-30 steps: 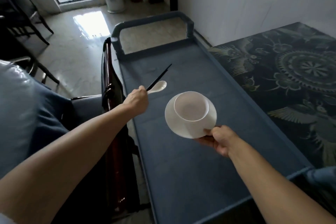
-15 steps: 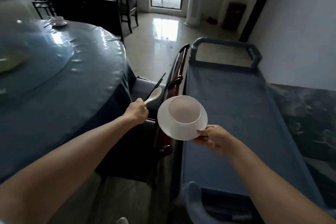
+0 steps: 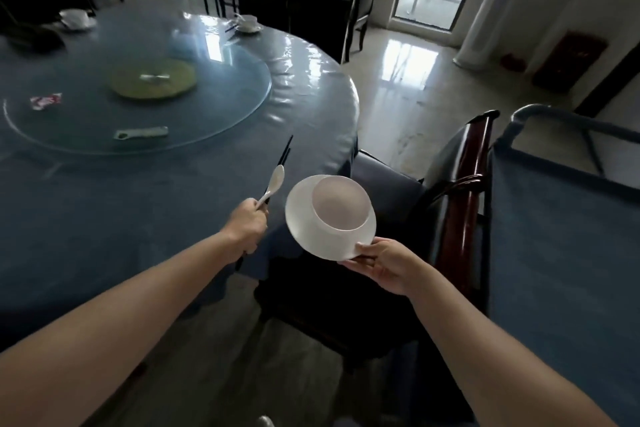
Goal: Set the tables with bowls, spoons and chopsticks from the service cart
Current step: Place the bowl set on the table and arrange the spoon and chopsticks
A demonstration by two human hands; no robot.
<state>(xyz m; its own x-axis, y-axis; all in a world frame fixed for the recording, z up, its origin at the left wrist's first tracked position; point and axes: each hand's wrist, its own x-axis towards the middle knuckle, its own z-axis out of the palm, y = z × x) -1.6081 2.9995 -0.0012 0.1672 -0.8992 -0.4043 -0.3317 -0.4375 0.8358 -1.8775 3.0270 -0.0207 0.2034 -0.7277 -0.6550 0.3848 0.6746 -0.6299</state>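
- Both forearms are bare right to the bottom edge of the view; no sleeve or cuff shows on either.
- The left hand (image 3: 246, 222) has no glove, ring or band that I can make out, and its wrist is bare.
- The right hand (image 3: 382, 265) is likewise ungloved, with no watch or bracelet at the wrist.
- No clothing shows anywhere on the arms.

Round table (image 3: 104, 218), blue cloth under clear glossy cover. Glass turntable (image 3: 225, 107) on its centre. On turntable: yellow-green disc (image 3: 152, 80) with a small pale item on it, red-and-white packet (image 3: 45, 101), pale flat item (image 3: 141, 132) near the front rim. Far edge of table: two white bowl settings (image 3: 77, 18) and (image 3: 247, 23), well apart, the right one with dark chopsticks beside it.
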